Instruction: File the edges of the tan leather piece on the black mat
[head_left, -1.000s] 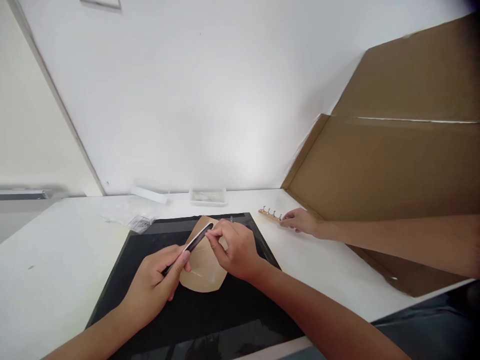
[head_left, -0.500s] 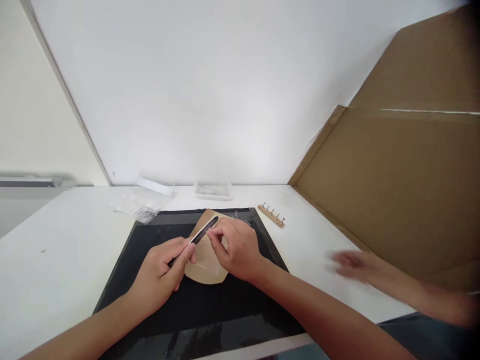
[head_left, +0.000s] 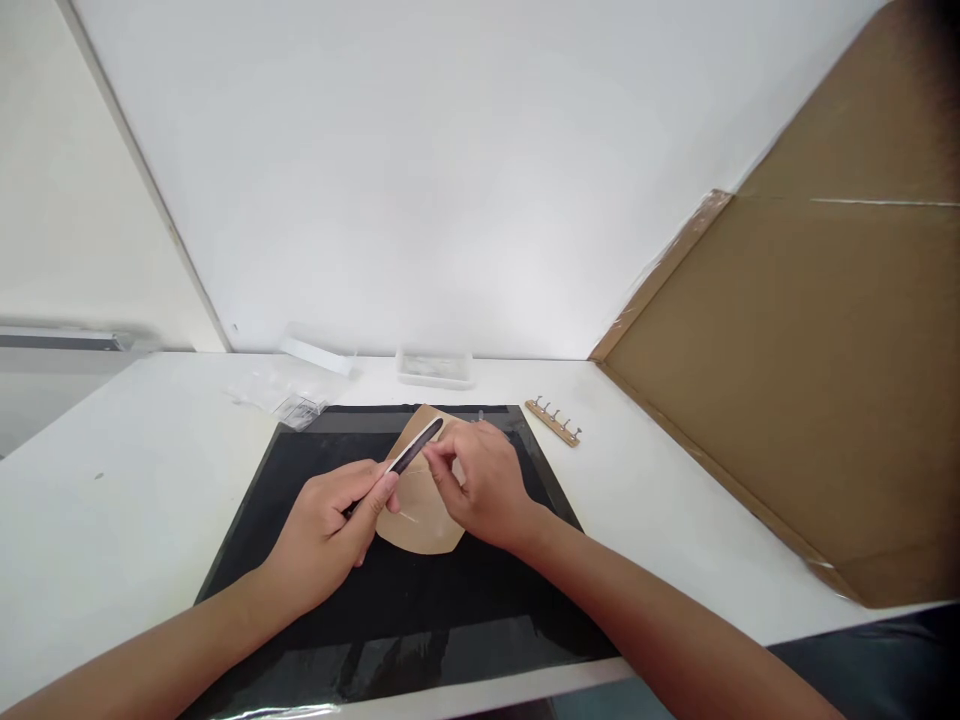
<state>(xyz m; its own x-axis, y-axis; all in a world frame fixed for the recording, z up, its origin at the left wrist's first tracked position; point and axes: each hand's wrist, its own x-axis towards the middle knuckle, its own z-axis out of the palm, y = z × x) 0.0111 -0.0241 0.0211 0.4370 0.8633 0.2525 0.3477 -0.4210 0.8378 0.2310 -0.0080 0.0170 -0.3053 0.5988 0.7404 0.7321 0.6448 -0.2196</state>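
My left hand [head_left: 334, 520] is closed around a nail file [head_left: 416, 447], dark on its face with a pale edge, which slants up to the right. Close to the file's upper end, my right hand [head_left: 484, 480] has its thumb and forefinger pinched together. Whatever sits in that pinch is too small or hidden to make out. Beneath both hands lies a tan paper sheet [head_left: 424, 535] with a paler, shiny area, partly covered by them. It rests on a black mat [head_left: 420, 620].
A wooden strip with several metal pegs [head_left: 553, 422] lies right of the mat. At the back are a clear plastic tray [head_left: 433, 370], a white strip-like piece [head_left: 316, 355] and a clear plastic bag [head_left: 289, 400]. A cardboard panel [head_left: 795, 380] stands at the right.
Another person's blurred hand at the right has left the view. The camera view has shifted slightly. My hands keep nearly the same pose at the nail file.
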